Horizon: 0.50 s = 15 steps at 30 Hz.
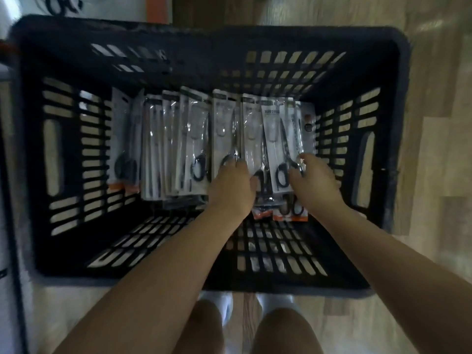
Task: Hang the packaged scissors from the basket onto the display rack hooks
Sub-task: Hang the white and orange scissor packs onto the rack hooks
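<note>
A black slatted plastic basket [390, 72] stands on the floor below me. Several packaged scissors [178, 141] with white cards and black handles lie in a row across its bottom. My left hand [231, 187] rests on a pack near the middle of the row, fingers curled over its lower part. My right hand [313, 180] pinches the lower edge of the rightmost scissors pack [283, 139], thumb on the black handle area. That pack is tilted slightly above its neighbours. No display rack hooks show in this view.
Wood-pattern floor [439, 123] surrounds the basket. My knees and white socks [217, 305] are just below the basket's near rim. A white surface with an orange edge [155, 8] lies beyond the far left corner. A dark pole [15, 251] runs down the left edge.
</note>
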Available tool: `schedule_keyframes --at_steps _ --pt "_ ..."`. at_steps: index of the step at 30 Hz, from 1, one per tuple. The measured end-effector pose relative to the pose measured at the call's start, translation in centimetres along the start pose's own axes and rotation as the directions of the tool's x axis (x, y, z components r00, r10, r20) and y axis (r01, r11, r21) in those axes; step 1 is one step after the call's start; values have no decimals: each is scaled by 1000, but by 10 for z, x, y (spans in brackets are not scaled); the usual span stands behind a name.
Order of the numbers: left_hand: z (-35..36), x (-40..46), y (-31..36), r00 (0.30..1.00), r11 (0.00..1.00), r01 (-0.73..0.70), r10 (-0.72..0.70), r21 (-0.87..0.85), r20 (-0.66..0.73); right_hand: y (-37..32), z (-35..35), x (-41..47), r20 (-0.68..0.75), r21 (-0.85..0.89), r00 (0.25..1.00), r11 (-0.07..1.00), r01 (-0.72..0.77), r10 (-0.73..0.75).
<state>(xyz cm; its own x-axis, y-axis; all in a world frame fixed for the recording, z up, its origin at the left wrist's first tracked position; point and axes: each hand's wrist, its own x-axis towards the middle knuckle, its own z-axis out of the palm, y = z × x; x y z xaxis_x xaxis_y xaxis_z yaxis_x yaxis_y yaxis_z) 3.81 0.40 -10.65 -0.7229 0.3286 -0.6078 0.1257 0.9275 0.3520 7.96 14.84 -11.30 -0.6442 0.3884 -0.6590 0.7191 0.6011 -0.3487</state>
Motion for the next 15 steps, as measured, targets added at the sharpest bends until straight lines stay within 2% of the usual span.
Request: schedule_keyframes --at_steps 3,7,11,15 --pt "15 36 1 998 998 48 -49 -33 -29 9 19 43 -48 12 997 999 -52 53" --pt "29 67 5 987 987 111 -122 -116 -101 12 39 84 -164 148 981 986 -79 103" --pt "36 87 11 965 952 223 -247 -207 -95 18 48 101 -97 62 985 988 -138 143" --pt "31 95 4 955 901 237 -285 -362 -84 28 49 101 -86 217 980 963 -158 180"
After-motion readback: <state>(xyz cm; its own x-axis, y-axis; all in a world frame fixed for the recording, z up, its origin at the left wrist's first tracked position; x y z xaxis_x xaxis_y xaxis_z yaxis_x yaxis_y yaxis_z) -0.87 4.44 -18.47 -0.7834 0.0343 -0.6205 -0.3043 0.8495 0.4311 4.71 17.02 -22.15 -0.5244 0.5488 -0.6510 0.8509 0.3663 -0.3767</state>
